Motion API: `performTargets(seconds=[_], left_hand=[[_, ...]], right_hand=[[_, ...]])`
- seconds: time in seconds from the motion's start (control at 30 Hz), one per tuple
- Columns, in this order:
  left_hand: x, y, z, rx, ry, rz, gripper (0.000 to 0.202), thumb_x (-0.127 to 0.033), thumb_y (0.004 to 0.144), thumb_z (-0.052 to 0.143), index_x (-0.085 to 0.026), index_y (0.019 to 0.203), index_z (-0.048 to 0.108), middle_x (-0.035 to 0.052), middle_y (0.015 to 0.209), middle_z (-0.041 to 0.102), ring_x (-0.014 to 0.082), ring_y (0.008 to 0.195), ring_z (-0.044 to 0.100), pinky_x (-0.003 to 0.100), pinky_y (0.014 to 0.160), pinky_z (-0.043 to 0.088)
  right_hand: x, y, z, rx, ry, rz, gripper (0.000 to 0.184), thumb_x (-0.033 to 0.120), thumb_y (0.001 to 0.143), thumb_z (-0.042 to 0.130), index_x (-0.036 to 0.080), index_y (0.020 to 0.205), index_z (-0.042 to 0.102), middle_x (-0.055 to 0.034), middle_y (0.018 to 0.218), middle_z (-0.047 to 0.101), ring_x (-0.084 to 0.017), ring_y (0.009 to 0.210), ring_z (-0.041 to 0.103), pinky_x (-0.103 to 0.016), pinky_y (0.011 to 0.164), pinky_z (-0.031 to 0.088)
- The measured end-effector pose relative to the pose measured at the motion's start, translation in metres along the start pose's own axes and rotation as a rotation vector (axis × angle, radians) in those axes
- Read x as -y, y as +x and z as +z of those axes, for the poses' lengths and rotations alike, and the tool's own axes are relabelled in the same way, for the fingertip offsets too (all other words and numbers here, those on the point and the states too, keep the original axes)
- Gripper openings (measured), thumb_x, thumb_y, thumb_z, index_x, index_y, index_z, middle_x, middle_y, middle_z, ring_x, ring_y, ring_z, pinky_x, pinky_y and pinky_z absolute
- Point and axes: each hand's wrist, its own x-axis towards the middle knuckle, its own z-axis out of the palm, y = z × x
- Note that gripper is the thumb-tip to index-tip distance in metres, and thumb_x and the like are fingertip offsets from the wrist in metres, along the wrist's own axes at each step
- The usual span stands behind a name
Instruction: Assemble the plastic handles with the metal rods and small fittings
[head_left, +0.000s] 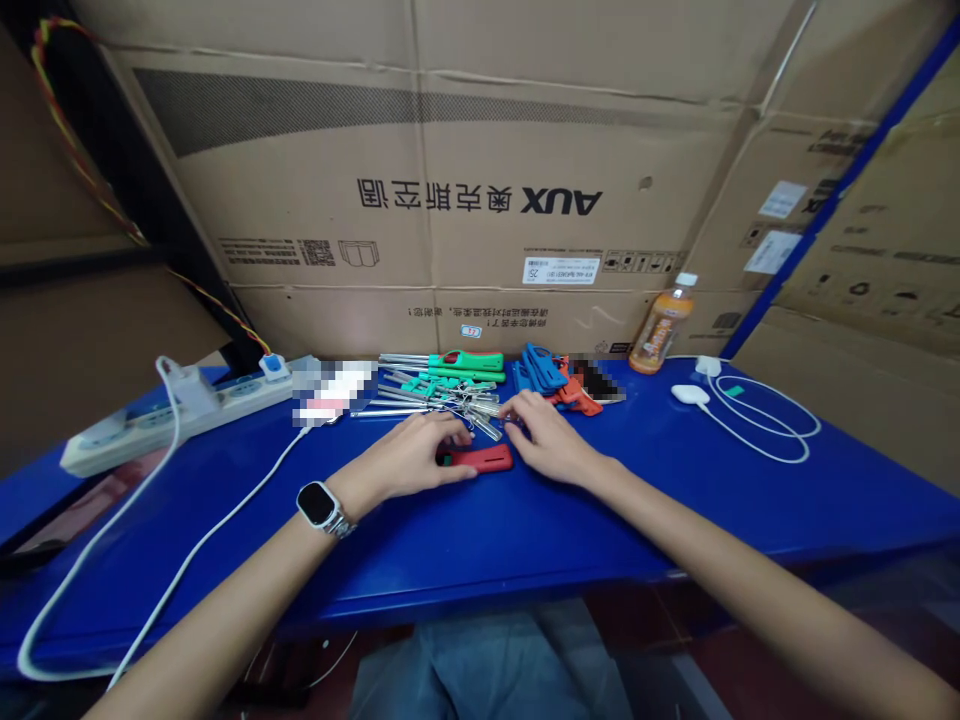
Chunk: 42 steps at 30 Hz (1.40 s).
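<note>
My left hand (420,452), wearing a watch (318,506), is closed round a red lighter handle shell (491,459) that lies low over the table; a bit of green shows inside it. My right hand (549,438) has curled fingers at the right edge of a pile of lighter inner parts (442,390), which have metal tubes, green pieces and clear tanks. Whatever lies between those fingertips is too small to make out. Behind the pile rest long-necked lighters (472,365) with green and red handles. Blue handle shells (538,368) and orange-red ones (577,390) are heaped beyond my right hand.
A blue table (420,560) carries a power strip (187,410) with white cables on the left. An orange drink bottle (661,328) stands at the back right near a white charger (688,396) and its cord. A cardboard wall (480,120) closes off the back.
</note>
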Motion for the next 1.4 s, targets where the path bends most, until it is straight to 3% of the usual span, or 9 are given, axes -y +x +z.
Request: performTargets(seconds=[0.23,0.33,0.47,0.57,0.7,0.8,1.0,1.23,1.4], left_hand=[[-0.009,0.035,0.004,-0.036,-0.065,0.110,0.026,-0.042,0.088,0.062,-0.019,0.097,0.070,0.0040,0.089,0.072,0.0191,0.079,0.064,0.029,0.073,0.046],[-0.010,0.034,0.008,0.024,-0.094,0.114,0.031,-0.047,0.082,0.069,-0.020,0.096,0.071,0.0037,0.091,0.072,0.0191,0.081,0.064,0.029,0.074,0.046],[-0.005,0.023,0.010,0.056,-0.147,0.074,0.031,-0.048,0.081,0.071,-0.018,0.092,0.072,0.0032,0.086,0.071,0.0174,0.075,0.062,0.028,0.069,0.046],[0.002,0.014,0.006,0.013,-0.182,0.051,0.033,-0.050,0.080,0.071,-0.018,0.089,0.072,0.0036,0.084,0.072,0.0172,0.073,0.063,0.028,0.069,0.046],[0.013,0.005,-0.008,-0.154,-0.256,0.016,0.026,-0.040,0.088,0.061,-0.017,0.093,0.072,0.0047,0.089,0.074,0.0181,0.080,0.065,0.030,0.076,0.048],[0.022,-0.002,-0.020,-0.217,-0.308,-0.048,0.025,-0.037,0.089,0.060,-0.018,0.099,0.073,0.0043,0.096,0.075,0.0197,0.087,0.066,0.032,0.080,0.048],[0.041,-0.006,-0.024,-0.191,-0.404,-0.108,0.023,-0.036,0.085,0.064,-0.016,0.088,0.072,0.0048,0.085,0.074,0.0192,0.079,0.066,0.031,0.074,0.049],[0.051,-0.006,-0.019,-0.167,-0.330,-0.104,0.016,-0.028,0.084,0.061,-0.014,0.085,0.070,0.0058,0.082,0.073,0.0182,0.076,0.065,0.029,0.074,0.049],[0.055,-0.007,-0.018,-0.180,-0.264,-0.105,0.017,-0.028,0.085,0.058,-0.015,0.084,0.069,0.0055,0.084,0.073,0.0190,0.077,0.065,0.029,0.073,0.048]], right_hand=[[-0.025,0.010,-0.009,0.197,-0.202,0.107,0.012,0.022,0.089,0.060,0.018,0.100,0.063,-0.0093,0.102,0.065,-0.025,0.100,0.057,-0.037,0.084,0.042],[-0.026,0.013,-0.010,0.204,-0.206,0.058,0.009,0.024,0.092,0.058,0.018,0.097,0.063,-0.0084,0.102,0.067,-0.024,0.099,0.060,-0.033,0.081,0.041],[-0.019,0.016,-0.016,0.160,-0.107,0.065,0.010,0.028,0.093,0.057,0.020,0.098,0.061,-0.0044,0.094,0.069,-0.019,0.085,0.063,-0.027,0.066,0.038],[-0.005,0.028,-0.015,0.061,0.151,0.071,0.011,0.031,0.093,0.054,0.021,0.096,0.057,-0.0003,0.082,0.066,-0.014,0.066,0.059,-0.025,0.057,0.036],[0.017,0.056,0.005,-0.094,0.769,0.082,0.018,0.040,0.095,0.050,0.022,0.095,0.045,0.0043,0.076,0.059,-0.007,0.044,0.050,-0.021,0.043,0.038],[0.030,0.077,0.024,-0.182,1.039,0.086,0.032,0.052,0.088,0.057,0.024,0.094,0.042,0.0054,0.076,0.058,-0.007,0.042,0.054,-0.019,0.034,0.039],[0.041,0.089,0.044,-0.227,1.142,0.076,0.039,0.047,0.078,0.070,0.024,0.093,0.041,0.0064,0.076,0.058,-0.010,0.052,0.063,-0.023,0.047,0.056],[0.043,0.077,0.052,-0.200,1.001,-0.008,0.018,0.032,0.088,0.060,0.023,0.093,0.044,0.0040,0.078,0.057,-0.012,0.065,0.066,-0.030,0.064,0.058],[0.043,0.075,0.055,-0.190,0.937,-0.021,0.016,0.032,0.090,0.056,0.024,0.094,0.043,0.0023,0.081,0.059,-0.015,0.071,0.067,-0.034,0.071,0.058]])
